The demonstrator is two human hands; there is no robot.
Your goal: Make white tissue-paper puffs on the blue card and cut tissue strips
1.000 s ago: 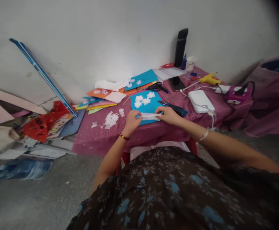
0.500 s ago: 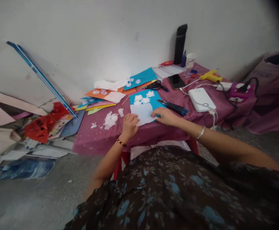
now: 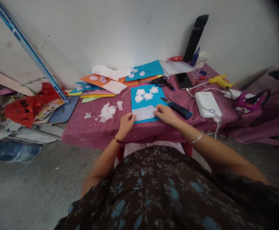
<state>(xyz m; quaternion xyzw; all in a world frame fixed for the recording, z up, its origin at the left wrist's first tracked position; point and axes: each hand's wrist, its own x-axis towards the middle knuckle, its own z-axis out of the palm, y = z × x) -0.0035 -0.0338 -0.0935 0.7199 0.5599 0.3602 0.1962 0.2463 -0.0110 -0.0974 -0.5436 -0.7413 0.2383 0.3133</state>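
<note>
A white paper piece (image 3: 144, 113) lies flat on the lower part of a blue card (image 3: 148, 103). My left hand (image 3: 126, 123) pinches its left edge and my right hand (image 3: 165, 114) presses its right edge. Three white fluffy paper shapes (image 3: 146, 94) sit higher on the same card. The card rests near the front of a low table covered with a magenta checked cloth (image 3: 91, 127).
Black scissors (image 3: 161, 81), a dark blue cutter (image 3: 177, 108), a phone (image 3: 183, 80), a white power bank (image 3: 207, 104), a yellow glue gun (image 3: 219, 80), a black bottle (image 3: 195, 37) and a cup (image 3: 202, 59) crowd the table's right. White scraps (image 3: 107, 112) and coloured sheets (image 3: 98, 91) lie left.
The white paper was a narrow folded strip held between both hands above the table edge; it has been unfolded and laid flat on the blue card. The camera view shifted left and down.
</note>
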